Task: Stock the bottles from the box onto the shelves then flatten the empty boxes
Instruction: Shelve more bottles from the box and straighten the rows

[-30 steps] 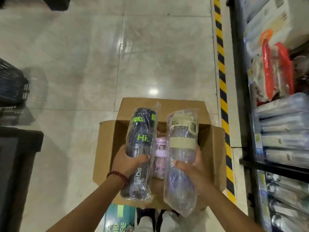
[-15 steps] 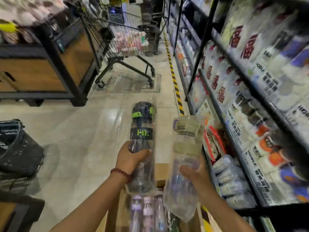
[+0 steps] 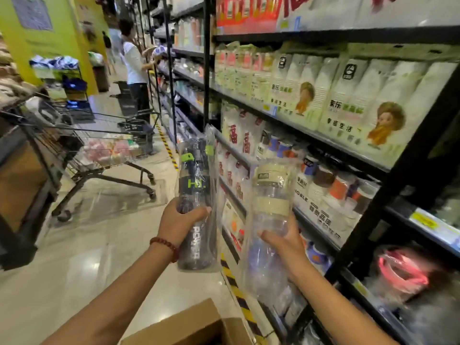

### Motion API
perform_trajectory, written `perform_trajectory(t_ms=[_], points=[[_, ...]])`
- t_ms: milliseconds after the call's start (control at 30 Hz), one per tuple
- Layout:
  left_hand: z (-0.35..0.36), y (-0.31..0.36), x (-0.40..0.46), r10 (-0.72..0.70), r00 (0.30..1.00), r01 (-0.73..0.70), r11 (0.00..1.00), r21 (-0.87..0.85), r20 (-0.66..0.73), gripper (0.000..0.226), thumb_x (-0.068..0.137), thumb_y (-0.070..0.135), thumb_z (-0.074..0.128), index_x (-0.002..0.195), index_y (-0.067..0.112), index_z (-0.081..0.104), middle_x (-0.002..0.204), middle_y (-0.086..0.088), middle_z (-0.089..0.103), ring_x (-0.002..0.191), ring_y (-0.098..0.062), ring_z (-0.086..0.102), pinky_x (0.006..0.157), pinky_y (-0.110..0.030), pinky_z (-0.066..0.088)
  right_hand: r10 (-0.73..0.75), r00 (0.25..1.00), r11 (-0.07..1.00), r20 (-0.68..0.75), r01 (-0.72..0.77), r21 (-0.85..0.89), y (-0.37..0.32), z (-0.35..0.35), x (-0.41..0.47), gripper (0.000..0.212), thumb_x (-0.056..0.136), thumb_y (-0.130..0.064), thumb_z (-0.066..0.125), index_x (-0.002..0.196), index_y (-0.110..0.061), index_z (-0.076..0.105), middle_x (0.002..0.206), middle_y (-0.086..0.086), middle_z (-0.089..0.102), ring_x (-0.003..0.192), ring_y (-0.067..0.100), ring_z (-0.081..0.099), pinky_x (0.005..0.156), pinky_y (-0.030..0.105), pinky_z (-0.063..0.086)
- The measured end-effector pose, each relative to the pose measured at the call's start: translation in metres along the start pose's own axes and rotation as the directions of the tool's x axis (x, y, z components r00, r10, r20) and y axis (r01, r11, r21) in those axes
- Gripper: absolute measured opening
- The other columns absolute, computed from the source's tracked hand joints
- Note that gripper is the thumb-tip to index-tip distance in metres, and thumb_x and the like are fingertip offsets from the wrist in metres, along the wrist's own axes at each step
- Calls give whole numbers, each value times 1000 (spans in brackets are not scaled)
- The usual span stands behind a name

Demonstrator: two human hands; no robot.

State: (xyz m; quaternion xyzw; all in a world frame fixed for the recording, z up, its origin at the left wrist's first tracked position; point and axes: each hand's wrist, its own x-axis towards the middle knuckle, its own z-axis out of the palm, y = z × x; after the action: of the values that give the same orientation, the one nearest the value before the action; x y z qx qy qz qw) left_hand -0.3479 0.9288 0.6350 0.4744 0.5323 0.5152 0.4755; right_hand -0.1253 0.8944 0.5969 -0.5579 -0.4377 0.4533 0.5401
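Two wrapped plastic bottles: left hand (image 3: 179, 221) grips the dark one (image 3: 195, 202), right hand (image 3: 283, 241) grips the clear one (image 3: 270, 220), above one brown cardboard box (image 3: 191, 327).

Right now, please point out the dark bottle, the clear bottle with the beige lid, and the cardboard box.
dark bottle (image 3: 196, 183), head view, on its labelled band.
clear bottle (image 3: 272, 190), head view, below its beige lid.
cardboard box (image 3: 189, 327), head view, on its flap.

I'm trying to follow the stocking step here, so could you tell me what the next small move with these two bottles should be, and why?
Probably carry both bottles towards the shelves on the right. The left hand grips the dark bottle, the right hand grips the clear bottle, both wrapped in plastic and lifted above the box. No free slot for bottles is plainly visible yet.
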Motion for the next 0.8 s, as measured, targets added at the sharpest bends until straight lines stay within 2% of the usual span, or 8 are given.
perform_trajectory(t_ms=[167,300,367,433,567,633,733,800], points=[[33,26,-23,76,970,-80,997,6,231,58,38,40,78,89,18,63,87,-6,70,77,-22,66,67,-33,53,-84,978,996,-192,82,-17,-27,-35,-46,95,56,-25,75,139,-31,32,118,-4,58,110,17,58,95,44,49],[59,27,-46,92,909,-113,993,29,408,67,36,49,78,96,21,64,93,-5,71,86,-23,68,79,-42,56,-136,929,989,-343,147,4,-31,-64,-101,80,64,-16,76,131,-35,36,119,-6,58,108,11,59,90,34,51],[75,23,-62,87,869,-114,993,26,488,72,37,50,79,101,20,64,97,-5,71,90,-24,67,84,-47,54,-132,893,988,-430,155,18,-31,-79,-132,77,62,-17,78,123,-42,38,119,-6,58,109,13,59,91,37,50],[93,20,-83,69,821,-96,995,17,567,82,35,52,81,108,19,62,101,-5,70,92,-25,67,86,-48,53,-118,854,989,-507,147,17,-30,-95,-168,86,54,-27,79,126,-42,35,122,-6,57,113,17,57,96,43,48],[134,20,-132,63,711,-86,996,-2,700,89,35,53,77,114,16,59,106,-5,67,95,-22,64,88,-43,52,-109,743,988,-660,157,13,-30,-126,-244,96,52,-29,79,134,-39,31,123,-4,58,111,17,59,94,44,50],[154,25,-161,43,647,-62,998,-4,761,78,39,45,80,109,16,60,103,-6,68,90,-21,66,82,-39,54,-112,673,985,-731,170,5,-33,-140,-278,88,57,-22,77,133,-35,33,120,-3,59,107,15,60,88,39,51],[185,33,-202,40,537,-47,999,-18,843,51,54,34,83,97,24,58,97,-3,68,87,-19,66,82,-37,54,-122,571,986,-812,166,-31,-40,-164,-326,84,56,-28,80,129,-34,38,118,-2,60,109,18,60,93,46,49],[206,37,-227,49,481,-48,998,-29,875,67,43,43,81,103,24,58,100,-3,68,92,-21,66,88,-42,53,-131,512,986,-849,158,-57,-46,-179,-354,77,62,-25,80,125,-35,38,110,-12,58,102,9,59,93,44,48]])
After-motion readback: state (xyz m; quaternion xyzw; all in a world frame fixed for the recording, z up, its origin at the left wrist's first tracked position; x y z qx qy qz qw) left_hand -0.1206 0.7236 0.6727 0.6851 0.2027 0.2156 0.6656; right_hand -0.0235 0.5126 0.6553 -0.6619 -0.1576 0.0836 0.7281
